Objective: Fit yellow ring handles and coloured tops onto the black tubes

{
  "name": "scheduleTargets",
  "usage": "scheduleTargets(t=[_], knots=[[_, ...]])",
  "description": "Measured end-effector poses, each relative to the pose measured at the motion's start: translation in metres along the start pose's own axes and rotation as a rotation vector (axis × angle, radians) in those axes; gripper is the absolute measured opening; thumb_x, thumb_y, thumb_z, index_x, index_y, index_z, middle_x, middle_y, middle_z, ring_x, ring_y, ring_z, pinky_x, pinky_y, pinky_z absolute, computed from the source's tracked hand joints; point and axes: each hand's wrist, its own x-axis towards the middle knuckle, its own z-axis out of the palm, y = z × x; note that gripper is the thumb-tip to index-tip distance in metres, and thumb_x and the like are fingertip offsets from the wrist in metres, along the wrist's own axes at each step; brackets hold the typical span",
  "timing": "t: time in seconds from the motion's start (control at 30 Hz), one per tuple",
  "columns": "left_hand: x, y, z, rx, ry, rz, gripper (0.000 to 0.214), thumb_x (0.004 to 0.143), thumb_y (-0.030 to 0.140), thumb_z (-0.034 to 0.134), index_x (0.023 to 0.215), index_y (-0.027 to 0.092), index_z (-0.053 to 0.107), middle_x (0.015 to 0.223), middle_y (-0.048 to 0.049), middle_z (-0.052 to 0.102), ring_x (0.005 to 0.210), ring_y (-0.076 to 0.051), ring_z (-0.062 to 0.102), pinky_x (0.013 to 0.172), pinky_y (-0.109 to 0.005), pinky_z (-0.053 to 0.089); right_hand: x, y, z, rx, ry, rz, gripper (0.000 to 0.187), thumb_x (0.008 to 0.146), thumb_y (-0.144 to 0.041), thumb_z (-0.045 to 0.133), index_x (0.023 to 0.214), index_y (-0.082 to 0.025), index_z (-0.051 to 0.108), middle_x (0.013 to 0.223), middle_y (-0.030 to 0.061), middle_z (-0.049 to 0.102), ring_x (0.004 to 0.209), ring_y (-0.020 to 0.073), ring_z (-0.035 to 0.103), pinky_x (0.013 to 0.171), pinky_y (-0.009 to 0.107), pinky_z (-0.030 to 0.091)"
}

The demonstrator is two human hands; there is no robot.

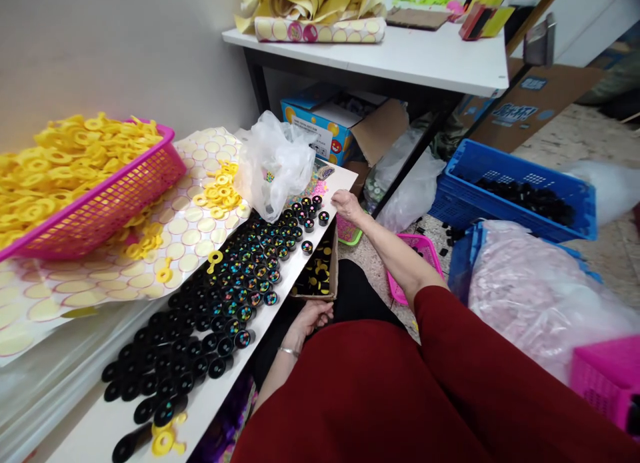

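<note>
My right hand (pixel 347 206) is at the far right edge of the narrow white table, its fingers bent together; whatever they hold, if anything, is hidden. Close to it stand black round cups (pixel 307 247) with small coloured beads inside, part of a dense block of such cups along the table. My left hand (pixel 313 315), a bracelet at its wrist, is low by my lap, beside the cardboard box (pixel 334 270) under the table edge. Its fingers are curled, and their inner side is out of sight. Black and yellow pieces (pixel 314 278) lie in that box.
A pink basket (pixel 173 160) heaped with yellow ring-shaped pieces (pixel 85 150) stands at left on a printed sheet (pixel 193 236). A crumpled plastic bag (pixel 280 163) and scattered beads (pixel 320 187) are at the far end. To the right is a blue crate (pixel 520 216) of black parts.
</note>
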Motion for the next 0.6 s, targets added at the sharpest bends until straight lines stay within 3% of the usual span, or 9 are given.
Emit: scheduleTargets(t=[0.2, 0.4, 0.6], knots=[[-0.004, 0.003, 0.001, -0.001, 0.016, 0.036, 0.035, 0.075, 0.049, 0.065, 0.070, 0.016, 0.057, 0.063, 0.0004, 0.059, 0.048, -0.005, 0.043, 0.043, -0.018, 0.031, 0.009, -0.012, -0.003, 0.025, -0.073, 0.193, 0.028, 0.084, -0.022, 0.040, 0.081, -0.015, 0.067, 0.094, 0.0100, 0.063, 0.086, 0.0201, 0.053, 0.072, 0.029, 0.036], [-0.005, 0.003, 0.002, 0.024, 0.014, 0.011, 0.028, 0.089, 0.037, 0.053, 0.081, 0.011, 0.057, 0.068, 0.0029, 0.056, 0.050, -0.004, 0.045, 0.048, -0.018, 0.040, 0.007, -0.024, -0.012, -0.056, -0.139, 0.228, 0.024, 0.085, -0.019, 0.039, 0.089, -0.015, 0.062, 0.098, 0.0120, 0.063, 0.091, 0.0215, 0.052, 0.072, 0.028, 0.035], [-0.005, 0.004, 0.003, 0.006, 0.026, 0.035, 0.029, 0.085, 0.038, 0.058, 0.076, 0.011, 0.058, 0.064, 0.0021, 0.057, 0.047, -0.004, 0.043, 0.043, -0.016, 0.034, 0.005, -0.027, -0.027, -0.028, -0.111, 0.268, 0.020, 0.081, -0.016, 0.041, 0.089, -0.015, 0.060, 0.097, 0.0123, 0.061, 0.088, 0.0225, 0.052, 0.070, 0.029, 0.036]])
